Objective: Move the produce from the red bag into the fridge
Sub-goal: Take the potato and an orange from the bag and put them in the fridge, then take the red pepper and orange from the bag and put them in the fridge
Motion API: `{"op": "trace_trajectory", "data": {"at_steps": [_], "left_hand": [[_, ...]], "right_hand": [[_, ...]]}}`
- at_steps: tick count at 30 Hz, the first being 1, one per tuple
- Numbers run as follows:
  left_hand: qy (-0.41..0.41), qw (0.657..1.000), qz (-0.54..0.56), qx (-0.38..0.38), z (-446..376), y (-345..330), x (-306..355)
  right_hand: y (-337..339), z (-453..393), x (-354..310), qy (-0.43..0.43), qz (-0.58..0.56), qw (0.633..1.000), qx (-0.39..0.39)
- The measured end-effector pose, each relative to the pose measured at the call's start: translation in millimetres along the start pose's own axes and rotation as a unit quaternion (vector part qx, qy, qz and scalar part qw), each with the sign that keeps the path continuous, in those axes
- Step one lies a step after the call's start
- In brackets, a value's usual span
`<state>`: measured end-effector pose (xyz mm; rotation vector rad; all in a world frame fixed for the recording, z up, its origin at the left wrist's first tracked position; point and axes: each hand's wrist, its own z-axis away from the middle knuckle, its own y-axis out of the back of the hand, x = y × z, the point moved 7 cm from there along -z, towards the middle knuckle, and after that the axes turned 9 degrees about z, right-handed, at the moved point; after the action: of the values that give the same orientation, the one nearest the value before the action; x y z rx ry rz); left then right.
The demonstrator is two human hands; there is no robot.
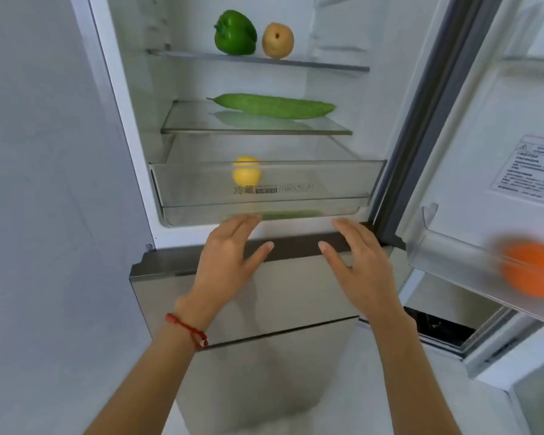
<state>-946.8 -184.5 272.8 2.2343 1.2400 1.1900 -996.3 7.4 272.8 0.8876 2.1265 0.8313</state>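
While both my hands hang in front of the clear drawer [264, 193] at the bottom of the fridge [129, 127], I judge that I'm at the drawer step: it looks pulled out a little, with produce already inside. My left hand [225, 259] is spread, fingers straight, fingertips just at the drawer's lower front edge; my right hand [360, 259] is likewise flat and loose, holding nothing. Whether either one actually touches the drawer I cannot tell. The next move, as I read it, is an even push with both palms so the drawer slides in square, without jamming on one side.

The red bag is not in view, so I can't say what is left in it.

My count:
- one green pepper [235, 32] and one brownish pear [278, 40], side by side on the top shelf [327, 65];
- one long green gourd [274, 105] lying on the glass shelf [201, 128] below;
- one lemon [246, 169] in the drawer, plus one green thing [291, 214] low at its front, too blurred to name;
- one orange [533, 268] in the door bin [446, 255] at right.
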Motion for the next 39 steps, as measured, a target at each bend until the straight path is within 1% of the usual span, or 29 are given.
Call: {"op": "trace_trajectory", "data": {"at_steps": [4, 10, 15, 19, 24, 29, 32, 35, 39], "left_hand": [[0.024, 0.997, -0.007, -0.068, 46, -34, -9], [0.053, 0.988, -0.010, -0.143, 112, -78, -8], [0.055, 0.978, -0.019, -0.200, 161, -116, 7], [0.042, 0.968, -0.030, -0.247, 194, -146, 27], [0.030, 0.954, -0.008, -0.299, 217, -178, 50], [-0.026, 0.939, 0.014, -0.344, 226, -202, 82], [-0.078, 0.929, 0.035, -0.361, 227, -216, 102], [-0.129, 0.905, 0.057, -0.401, 233, -236, 120], [-0.209, 0.861, 0.095, -0.454, 246, -256, 146]], "right_hand": [[-9, 59, 19, -0.045, 0.029, 0.997, -0.057], [-20, 142, 53, -0.101, 0.040, 0.989, -0.095], [-23, 205, 85, -0.144, 0.065, 0.979, -0.127], [-18, 249, 107, -0.184, 0.070, 0.968, -0.153], [-4, 296, 125, -0.236, 0.081, 0.956, -0.157], [18, 335, 138, -0.310, 0.095, 0.935, -0.140], [34, 355, 141, -0.361, 0.112, 0.918, -0.118], [51, 378, 138, -0.409, 0.137, 0.899, -0.072], [71, 414, 122, -0.488, 0.173, 0.855, -0.015]]}}
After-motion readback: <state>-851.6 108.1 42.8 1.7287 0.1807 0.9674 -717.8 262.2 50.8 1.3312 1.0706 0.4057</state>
